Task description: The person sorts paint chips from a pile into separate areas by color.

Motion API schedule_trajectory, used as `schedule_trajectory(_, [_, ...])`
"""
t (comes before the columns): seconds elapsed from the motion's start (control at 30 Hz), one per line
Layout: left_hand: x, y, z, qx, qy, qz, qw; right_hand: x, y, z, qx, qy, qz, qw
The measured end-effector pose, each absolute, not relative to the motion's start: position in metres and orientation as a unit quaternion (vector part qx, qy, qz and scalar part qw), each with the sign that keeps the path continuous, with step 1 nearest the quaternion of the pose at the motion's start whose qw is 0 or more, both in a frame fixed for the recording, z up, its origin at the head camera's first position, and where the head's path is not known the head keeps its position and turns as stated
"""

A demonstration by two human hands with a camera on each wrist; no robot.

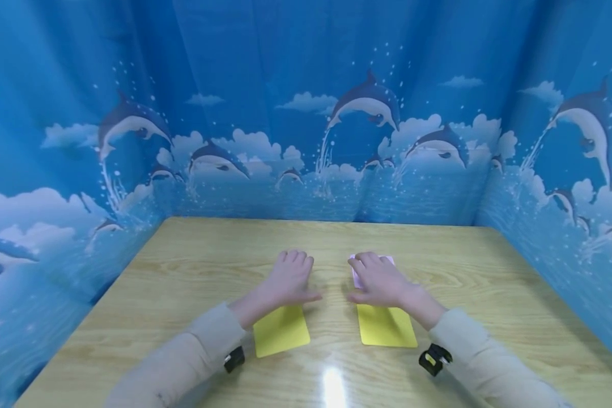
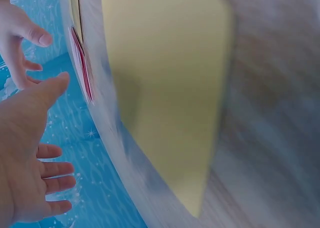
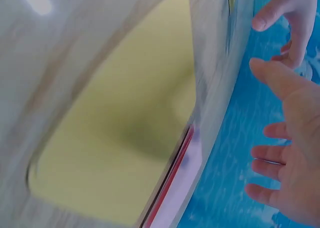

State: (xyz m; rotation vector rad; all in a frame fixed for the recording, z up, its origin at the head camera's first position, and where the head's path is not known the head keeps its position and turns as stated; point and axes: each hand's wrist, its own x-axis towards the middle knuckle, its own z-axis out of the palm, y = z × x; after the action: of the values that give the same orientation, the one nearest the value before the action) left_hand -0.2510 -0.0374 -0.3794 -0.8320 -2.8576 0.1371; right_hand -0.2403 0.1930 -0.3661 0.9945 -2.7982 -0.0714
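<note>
My left hand [image 1: 289,279] hovers at the far end of a yellow square sheet [image 1: 281,335], with fingers extended and thumb pointing right. Above a second yellow sheet [image 1: 387,330] is my right hand [image 1: 379,281], thumb pointing left. Behind that sheet lies a small pale pink stack [image 1: 357,279], partly hidden by the right hand. Its red edge [image 3: 170,188] shows in the right wrist view. Both wrist views show the palms raised off the table, with nothing held in either hand.
The yellow sheets lie side by side on a light wooden table [image 1: 224,249], a gap between them. A blue dolphin-print curtain [image 1: 265,68] surrounds the back and sides. Small black devices [image 1: 234,359] sit at both wrists. Light glares off the table's near middle.
</note>
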Motion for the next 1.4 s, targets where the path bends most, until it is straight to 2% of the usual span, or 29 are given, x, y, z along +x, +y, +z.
schedule_trajectory(0.43, [-0.218, -0.078, -0.382, -0.291, -0.952, 0.008, 0.092, -0.229, 0.151, -0.375, 0.376, -0.921, -0.018, 0.095])
schedule_trajectory(0.67, [-0.204, -0.094, -0.389, -0.276, -0.959, 0.002, 0.069, -0.222, 0.128, -0.377, 0.396, -0.915, -0.024, 0.071])
schedule_trajectory(0.97, [-0.192, -0.112, -0.396, -0.286, -0.955, -0.006, 0.074, -0.215, 0.103, -0.384, 0.408, -0.912, -0.029, 0.020])
schedule_trajectory(1.23, [-0.184, -0.122, -0.403, -0.293, -0.955, -0.022, 0.033, -0.214, 0.086, -0.391, 0.421, -0.906, -0.022, -0.038])
schedule_trajectory(1.4, [-0.180, -0.126, -0.406, -0.319, -0.947, -0.024, 0.017, -0.211, 0.082, -0.395, 0.431, -0.900, -0.045, -0.043])
